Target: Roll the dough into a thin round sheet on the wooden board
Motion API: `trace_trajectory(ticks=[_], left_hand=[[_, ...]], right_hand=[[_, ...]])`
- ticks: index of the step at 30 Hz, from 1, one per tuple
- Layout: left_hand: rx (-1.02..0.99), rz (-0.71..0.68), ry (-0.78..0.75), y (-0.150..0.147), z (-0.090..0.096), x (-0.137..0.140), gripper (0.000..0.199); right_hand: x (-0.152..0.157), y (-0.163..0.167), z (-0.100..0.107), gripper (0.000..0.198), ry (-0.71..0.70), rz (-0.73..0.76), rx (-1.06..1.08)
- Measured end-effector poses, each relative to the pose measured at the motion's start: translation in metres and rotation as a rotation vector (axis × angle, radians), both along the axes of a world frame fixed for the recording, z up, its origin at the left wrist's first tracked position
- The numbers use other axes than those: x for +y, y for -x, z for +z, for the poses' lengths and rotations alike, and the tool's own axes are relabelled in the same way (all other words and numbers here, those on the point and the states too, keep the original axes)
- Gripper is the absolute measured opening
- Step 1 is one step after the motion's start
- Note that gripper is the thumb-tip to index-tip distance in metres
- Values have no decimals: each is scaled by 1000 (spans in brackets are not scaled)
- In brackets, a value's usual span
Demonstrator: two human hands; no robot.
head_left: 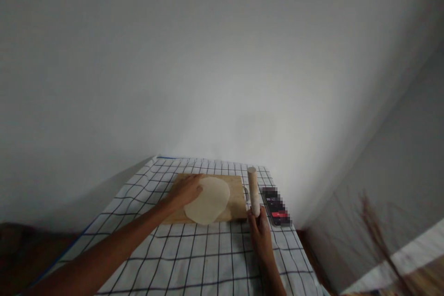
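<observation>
A flat round sheet of pale dough (210,200) lies on a wooden board (236,185) on a table covered with a white, black-checked cloth (208,259). My left hand (185,190) rests palm down on the dough's left edge, fingers spread. A wooden rolling pin (253,189) lies just right of the board, pointing away from me. My right hand (259,233) holds the pin's near end.
A phone (276,207) with a lit screen lies right of the rolling pin near the table's right edge. A bare white wall stands behind the table. A brown broom-like bundle (381,240) leans at the lower right beside the floor.
</observation>
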State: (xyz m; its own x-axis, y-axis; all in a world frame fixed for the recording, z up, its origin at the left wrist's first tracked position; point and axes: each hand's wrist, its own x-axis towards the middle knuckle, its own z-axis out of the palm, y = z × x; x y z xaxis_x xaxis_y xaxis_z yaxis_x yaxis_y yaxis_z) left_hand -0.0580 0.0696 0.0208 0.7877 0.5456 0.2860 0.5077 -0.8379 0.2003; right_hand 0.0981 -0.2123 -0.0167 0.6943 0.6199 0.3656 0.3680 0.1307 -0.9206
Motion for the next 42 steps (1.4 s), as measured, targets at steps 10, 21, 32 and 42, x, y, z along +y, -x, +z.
trace_trajectory(ticks=[10,21,32,42], left_hand=[[116,159,-16,-16,11,18,30],[98,120,150,-16,14,22,22],[31,134,93,-29,7,41,38],[-15,-43,1,-31,-1,36,49]], right_hand=[[-1,0,-1,22,11,1,4],[-2,0,1,23,18,-4,-19],[-1,-1,-4,20,21,6,-5],[-2,1,1,23,40,-14,-11]])
